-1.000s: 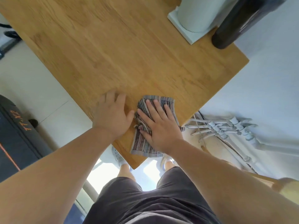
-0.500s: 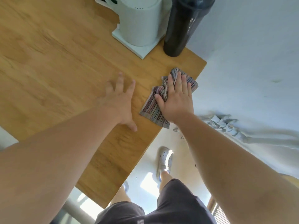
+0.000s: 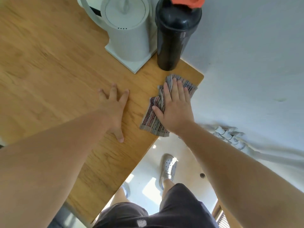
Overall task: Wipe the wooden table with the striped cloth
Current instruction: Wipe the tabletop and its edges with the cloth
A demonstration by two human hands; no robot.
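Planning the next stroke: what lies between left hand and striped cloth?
Head view: only bare wooden table between the flat left hand and the multicoloured striped cloth.

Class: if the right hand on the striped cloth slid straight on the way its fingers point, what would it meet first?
Probably the black shaker bottle, standing on the wooden table just beyond the far edge of the striped cloth; the right hand points at its base.
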